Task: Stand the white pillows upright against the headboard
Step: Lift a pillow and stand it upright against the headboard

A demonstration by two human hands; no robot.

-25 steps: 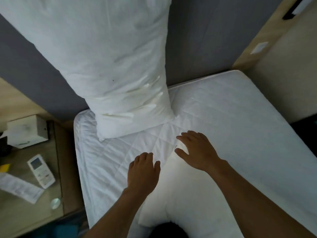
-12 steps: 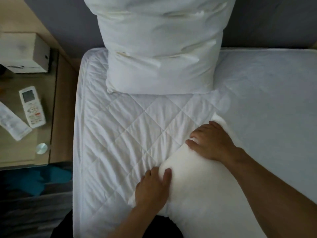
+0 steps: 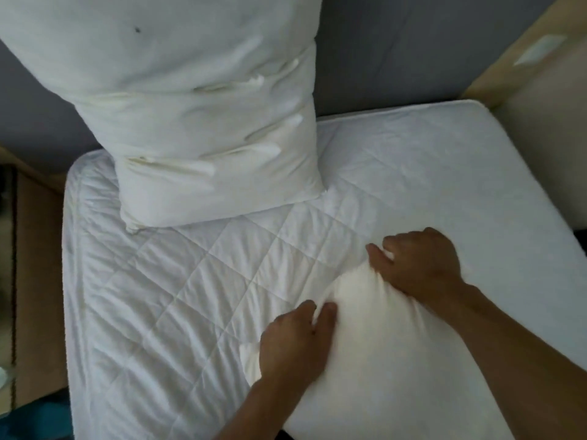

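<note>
One white pillow (image 3: 190, 115) stands upright on the left of the quilted mattress (image 3: 165, 296), leaning against the grey headboard (image 3: 397, 52). A second white pillow (image 3: 397, 354) lies flat on the mattress close to me, at the lower right. My left hand (image 3: 293, 344) grips its near-left top edge, fingers curled into the fabric. My right hand (image 3: 419, 265) clutches its far top corner, and the cloth bunches between the two hands. The pillow's lower part runs out of view under my arms.
A wooden bedside table (image 3: 31, 281) stands left of the bed. A beige wall with a white switch plate (image 3: 536, 52) rises on the right. The mattress surface right of the standing pillow, along the headboard, is bare.
Both hands have closed on the flat pillow's top edge, and its fabric now bunches up between them. The view has tilted, so the bedside items have left the frame.
</note>
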